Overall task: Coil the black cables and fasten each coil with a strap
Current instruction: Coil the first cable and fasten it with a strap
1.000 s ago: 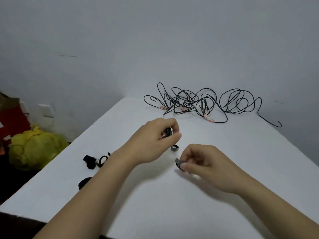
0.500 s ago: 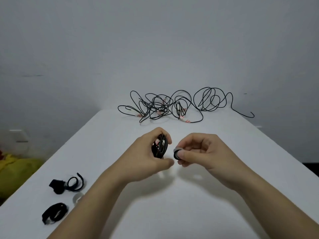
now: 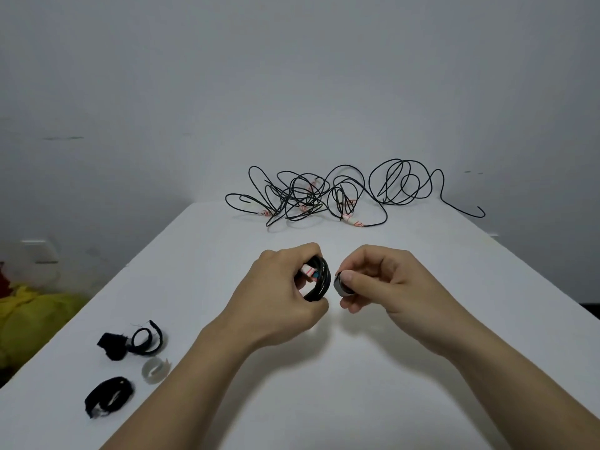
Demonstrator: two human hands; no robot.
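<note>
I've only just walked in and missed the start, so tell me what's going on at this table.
A person is bundling cables. The left hand grips a small coil of black cable, and the right hand pinches a strap right beside it; the strap is not yet around the coil. A tangle of loose cables lies at the far end of the white table, and a few spare straps sit near its left edge.

Both are bare: the left hand [image 3: 279, 293] and the right hand [image 3: 383, 284] run back from the grip into bare forearms [image 3: 181, 384] (uncovered right down to the frame's lower edge). The right thumbnail [image 3: 347, 276] is short, plain.
</note>
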